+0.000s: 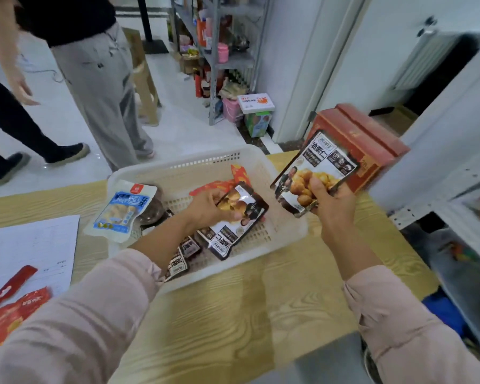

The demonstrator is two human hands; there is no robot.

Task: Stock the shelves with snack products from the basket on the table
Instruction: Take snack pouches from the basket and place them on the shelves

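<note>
White plastic lattice makes up the basket [178, 169] on the wood-grain surface [233, 314]. The left grip [212, 207] curls fingers and thumb round the upper end of a chestnut pouch [237, 227], which lies tilted inside the basket, its lower end over some small dark packets [185, 252]. The right grip [334, 209] pinches a second chestnut pouch [316, 164] by its lower edge. It holds this pouch upright in the air just past the basket's right rim, in front of a red carton [366, 142]. The white shelf [441, 176] stands close by on the right.

Both pouches look light, thin and glossy. The film probably slides a little under the fingers and buckles if taken by one corner. The lumps inside likely shift, so a hold across a sealed edge, thumb on the face and fingers behind, seems firmest. Breakage seems unlikely, though hard squeezing could crush the contents.

A blue-and-white pouch [122, 209] draped over the basket's left rim looks floppier and would want support under its middle. Red packets [222, 187] lie further back in the basket.
</note>
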